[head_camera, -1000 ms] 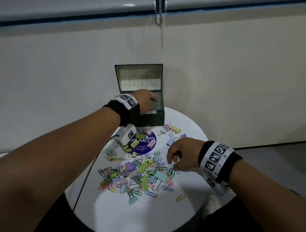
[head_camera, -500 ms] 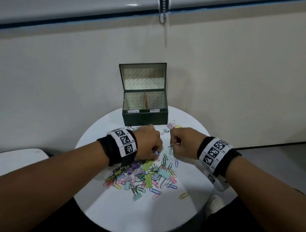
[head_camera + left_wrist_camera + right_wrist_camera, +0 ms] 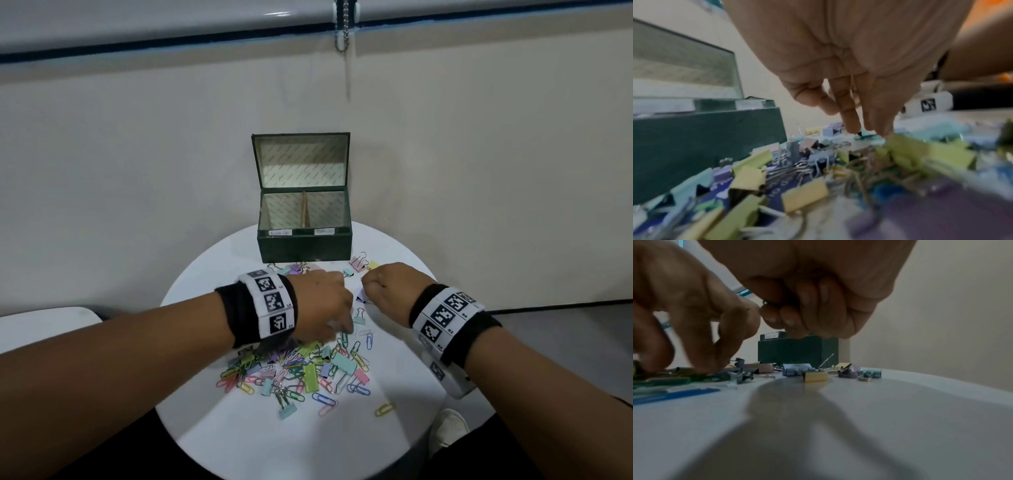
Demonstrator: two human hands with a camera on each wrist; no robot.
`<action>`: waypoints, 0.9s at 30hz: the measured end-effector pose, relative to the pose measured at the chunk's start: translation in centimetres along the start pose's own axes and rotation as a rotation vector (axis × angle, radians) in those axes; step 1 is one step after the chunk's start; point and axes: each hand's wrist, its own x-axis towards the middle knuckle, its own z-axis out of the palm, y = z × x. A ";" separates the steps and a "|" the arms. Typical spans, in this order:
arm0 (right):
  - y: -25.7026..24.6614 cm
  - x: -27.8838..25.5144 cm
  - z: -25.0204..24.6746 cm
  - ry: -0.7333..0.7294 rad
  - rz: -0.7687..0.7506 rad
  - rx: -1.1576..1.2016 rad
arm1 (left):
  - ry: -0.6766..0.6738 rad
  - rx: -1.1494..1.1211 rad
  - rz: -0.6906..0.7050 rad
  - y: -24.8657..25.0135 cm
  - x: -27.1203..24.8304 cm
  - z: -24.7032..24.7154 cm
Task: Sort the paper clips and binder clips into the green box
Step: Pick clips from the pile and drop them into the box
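Observation:
The green box [image 3: 305,245] stands open at the back of the round white table [image 3: 394,445], lid up, with a divider between two labelled compartments. A heap of pastel paper clips and binder clips [image 3: 301,366] lies in the table's middle. My left hand [image 3: 344,329] reaches down at the heap's far edge. In the left wrist view its straight fingers [image 3: 851,123] touch a teal binder clip [image 3: 865,137]. My right hand [image 3: 368,287] hovers just right of it, fingers curled, with a small purple binder clip [image 3: 359,296] at its fingertips. The right wrist view shows a wire bit [image 3: 764,302] between those fingers.
More binder clips [image 3: 359,262] lie by the box's front right corner. A lone yellow paper clip [image 3: 385,409] sits near the right front. The wall rises right behind the box. A white surface [image 3: 44,325] is at far left, and a shoe [image 3: 448,425] below the table's right edge.
My left hand has come back from inside the box down to the heap. My right hand has risen off the heap and moved toward the box, fingers curled tighter.

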 end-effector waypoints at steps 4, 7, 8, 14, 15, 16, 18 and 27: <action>0.2 0.3 0.2 -0.027 0.023 0.033 | 0.071 0.142 0.153 -0.2 0.1 0.6; 0.1 0.5 0.7 -0.081 -0.012 0.018 | 0.067 0.125 0.108 -0.7 -0.2 0.8; 0.1 0.5 0.8 -0.082 -0.025 0.037 | 0.075 0.057 0.049 -1.0 -0.5 0.6; 0.6 0.8 0.9 -0.009 -0.062 0.140 | 0.379 -0.515 -0.536 -5.9 -1.0 -3.8; 0.5 0.8 0.9 -0.012 -0.069 0.146 | 0.465 -0.547 -0.615 -7.0 -0.7 -4.5; 0.5 0.8 0.9 -0.009 -0.073 0.145 | 0.540 -0.555 -0.680 -8.1 -0.4 -4.9; 0.6 0.8 1.0 0.013 -0.066 0.126 | 0.595 -0.565 -0.770 -9.7 0.4 -5.4; -0.8 2.3 -0.8 -0.016 -0.102 0.077 | 0.576 -0.444 -0.838 -9.1 -3.8 -3.5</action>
